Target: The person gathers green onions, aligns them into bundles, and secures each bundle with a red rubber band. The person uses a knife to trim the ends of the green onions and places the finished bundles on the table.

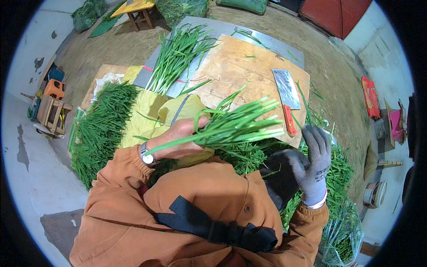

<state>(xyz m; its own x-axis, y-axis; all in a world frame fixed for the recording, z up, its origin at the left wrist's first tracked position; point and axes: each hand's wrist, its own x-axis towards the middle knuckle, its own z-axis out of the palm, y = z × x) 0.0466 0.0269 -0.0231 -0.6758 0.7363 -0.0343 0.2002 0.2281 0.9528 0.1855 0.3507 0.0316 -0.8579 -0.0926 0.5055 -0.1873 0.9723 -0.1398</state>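
Note:
My bare left hand (180, 139), a watch at its wrist, is closed around a bunch of garlic chives (244, 119). Their pale cut ends point right, over the near part of a wooden cutting board (240, 66). On my right hand (316, 162) is a grey glove with dark fingers. Its fingers stretch upward, apart from the bunch, and hold nothing that I can see. Just beyond them lies a cleaver (287, 91) with a red handle, flat on the board. Loose chives (338, 171) are heaped beside and below my right hand.
Left of the board, more chives (180, 55) lie on a grey metal sheet (153, 71). A large pile of chives (104, 124) sits at the left by yellow cloth (138, 118). Bagged greens (342, 238) stand at lower right, a small yellow table (133, 8) at the back.

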